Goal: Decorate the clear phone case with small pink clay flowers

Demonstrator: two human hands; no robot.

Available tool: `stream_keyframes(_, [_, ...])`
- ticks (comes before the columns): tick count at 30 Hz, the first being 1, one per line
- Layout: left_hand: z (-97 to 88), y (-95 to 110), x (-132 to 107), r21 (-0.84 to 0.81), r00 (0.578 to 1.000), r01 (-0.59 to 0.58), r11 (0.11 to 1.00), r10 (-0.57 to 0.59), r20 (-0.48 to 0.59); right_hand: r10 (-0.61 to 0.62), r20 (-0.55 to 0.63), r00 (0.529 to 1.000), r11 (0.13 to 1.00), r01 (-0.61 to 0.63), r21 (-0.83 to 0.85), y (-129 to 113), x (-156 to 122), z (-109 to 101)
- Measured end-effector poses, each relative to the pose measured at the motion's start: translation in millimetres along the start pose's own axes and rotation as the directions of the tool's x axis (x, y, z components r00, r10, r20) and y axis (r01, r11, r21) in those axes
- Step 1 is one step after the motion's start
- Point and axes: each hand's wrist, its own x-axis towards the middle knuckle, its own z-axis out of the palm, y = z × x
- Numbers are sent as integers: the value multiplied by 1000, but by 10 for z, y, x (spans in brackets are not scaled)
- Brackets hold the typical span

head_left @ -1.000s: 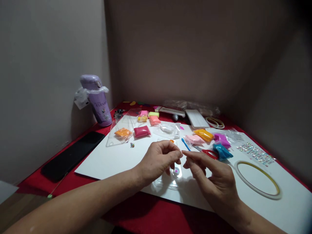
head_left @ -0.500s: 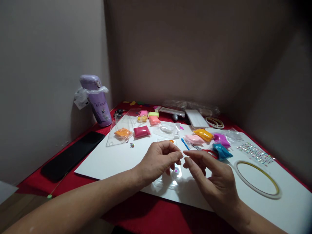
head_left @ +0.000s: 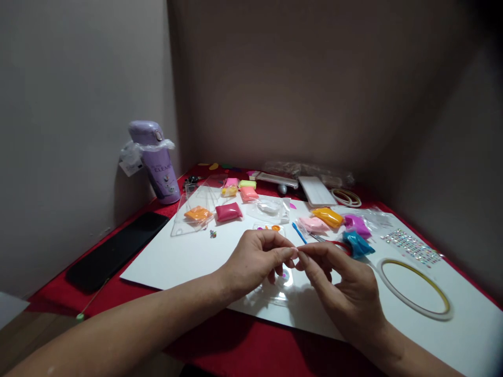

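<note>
My left hand and my right hand meet at the fingertips above the white board. Thumb and forefinger of each are pinched together. A tiny pale bit seems to show between the fingertips, too small to name. Beneath the hands lies a clear plastic sheet, partly covered, with small orange shapes at its far end. Just beyond my right fingers are a blue modelling tool and red-handled scissors, partly hidden. A blue clay packet lies beside the scissors.
Several clay packets, such as a crimson one and a purple one, lie across the board. At right are a tape roll and a gem sticker sheet. A purple bottle and a black phone are at left.
My right fingertips have closed up and moved slightly left to meet those of my left hand. The small gap between the hands is gone.
</note>
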Motion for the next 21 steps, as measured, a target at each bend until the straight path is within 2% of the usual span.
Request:
stream_keyframes(6, [10, -16, 2, -39, 1000, -7, 999, 6, -17, 8, -27, 1000, 999, -9, -31, 17, -23, -1])
stream_keyframes(13, [-3, -28, 6, -38, 1000, 5, 999, -5, -7, 0, 3, 1000, 1000, 0, -6, 27, 4, 12])
stream_keyframes(21, [4, -5, 3, -98, 999, 35, 995, -38, -29, 106, -16, 994, 992, -104, 76, 28, 5, 2])
